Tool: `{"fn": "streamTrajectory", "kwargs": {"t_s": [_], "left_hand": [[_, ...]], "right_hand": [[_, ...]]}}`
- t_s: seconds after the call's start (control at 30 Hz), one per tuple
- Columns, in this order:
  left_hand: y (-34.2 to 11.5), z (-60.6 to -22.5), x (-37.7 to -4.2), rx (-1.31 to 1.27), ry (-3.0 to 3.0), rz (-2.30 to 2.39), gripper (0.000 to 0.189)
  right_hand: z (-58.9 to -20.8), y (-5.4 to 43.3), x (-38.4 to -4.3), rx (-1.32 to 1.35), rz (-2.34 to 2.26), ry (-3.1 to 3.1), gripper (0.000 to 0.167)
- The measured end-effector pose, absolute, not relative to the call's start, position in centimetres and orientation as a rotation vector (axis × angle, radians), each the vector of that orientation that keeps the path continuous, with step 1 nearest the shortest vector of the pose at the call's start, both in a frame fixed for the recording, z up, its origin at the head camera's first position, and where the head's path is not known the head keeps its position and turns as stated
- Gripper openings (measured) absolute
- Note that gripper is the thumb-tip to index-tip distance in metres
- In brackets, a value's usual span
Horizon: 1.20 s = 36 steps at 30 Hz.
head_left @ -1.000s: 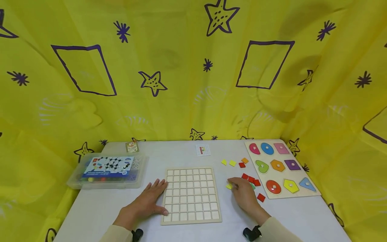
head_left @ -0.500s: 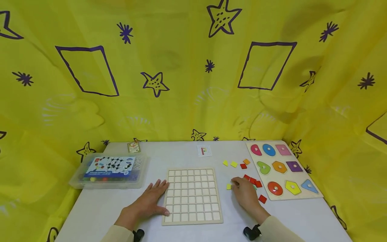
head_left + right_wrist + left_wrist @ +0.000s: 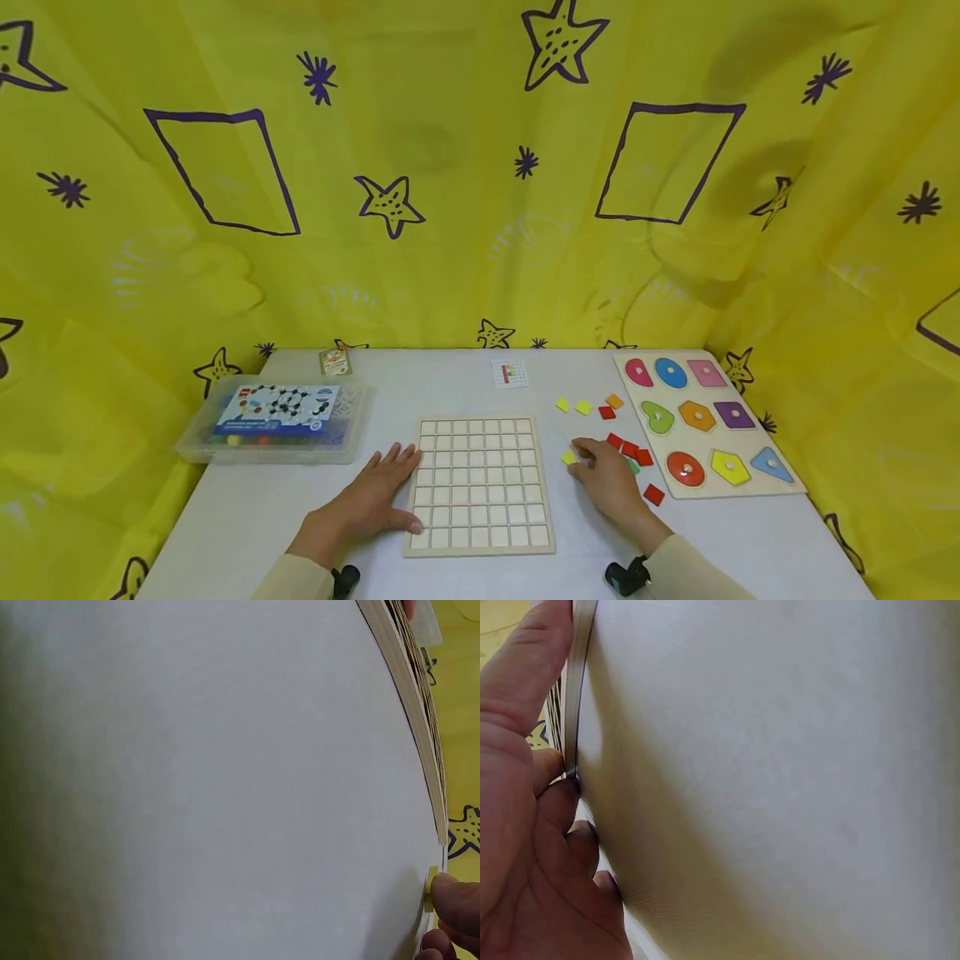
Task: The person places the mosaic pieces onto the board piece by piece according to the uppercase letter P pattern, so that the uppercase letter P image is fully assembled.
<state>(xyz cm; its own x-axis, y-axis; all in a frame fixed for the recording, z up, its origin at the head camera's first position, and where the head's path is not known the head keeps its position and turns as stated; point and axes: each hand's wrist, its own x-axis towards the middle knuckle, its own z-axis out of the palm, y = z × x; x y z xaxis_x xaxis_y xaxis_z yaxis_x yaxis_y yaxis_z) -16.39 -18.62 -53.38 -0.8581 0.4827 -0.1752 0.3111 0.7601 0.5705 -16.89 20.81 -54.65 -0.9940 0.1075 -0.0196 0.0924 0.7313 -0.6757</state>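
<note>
Your left hand (image 3: 367,502) lies spread, fingers straight, at 9 o'clock of the pale wooden gridded board (image 3: 478,477), fingertips and thumb over its rim. Your right hand (image 3: 609,483) is between 2 and 3 o'clock of the board, thumb and curled index pinching a small flat yellow tile (image 3: 567,457) just above or touching the white-covered table (image 3: 247,517); can't tell which.

Main risk: a slipped tile. It's thin and sticks out past your fingertips, so a loose or off-centre pinch could let it twist or drop short of the board. The right wrist view shows the thumb against it, but the other fingers' contact is mostly hidden.

Second: knock-ons. Flat red square tiles (image 3: 631,449) sit near your right hand at about 1 o'clock, a green tile (image 3: 633,465) partly hidden by them and the hand. A low sweep of your knuckles could scatter these.

Third: board shift. If your left hand pushes toward 3 o'clock instead of just steadying, the board could slide. That thumb, at 8 o'clock, could also get in the way of the nearest left-hand cells.
</note>
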Motion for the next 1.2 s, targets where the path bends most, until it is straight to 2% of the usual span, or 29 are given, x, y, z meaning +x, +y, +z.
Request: {"fn": "streamTrajectory", "kwargs": {"t_s": [0.23,0.5,0.73,1.2], "left_hand": [[-18.55,-53.2,-16.48,0.61,2.639,0.779,0.114],[-18.46,-53.26,-16.54,0.62,2.646,0.782,0.115],[-18.41,-53.37,-16.53,0.633,2.648,0.785,0.116],[-18.46,-53.45,-16.45,0.6,2.643,0.773,0.116]], "right_hand": [[-54.76,21.14,-17.33,-0.104,1.165,-2.899,0.033],[-54.87,20.82,-17.53,-0.163,1.176,-2.887,0.033],[-55.31,20.62,-17.69,-0.191,1.154,-2.857,0.025],[-54.77,20.94,-17.64,-0.191,1.224,-2.812,0.027]]}}
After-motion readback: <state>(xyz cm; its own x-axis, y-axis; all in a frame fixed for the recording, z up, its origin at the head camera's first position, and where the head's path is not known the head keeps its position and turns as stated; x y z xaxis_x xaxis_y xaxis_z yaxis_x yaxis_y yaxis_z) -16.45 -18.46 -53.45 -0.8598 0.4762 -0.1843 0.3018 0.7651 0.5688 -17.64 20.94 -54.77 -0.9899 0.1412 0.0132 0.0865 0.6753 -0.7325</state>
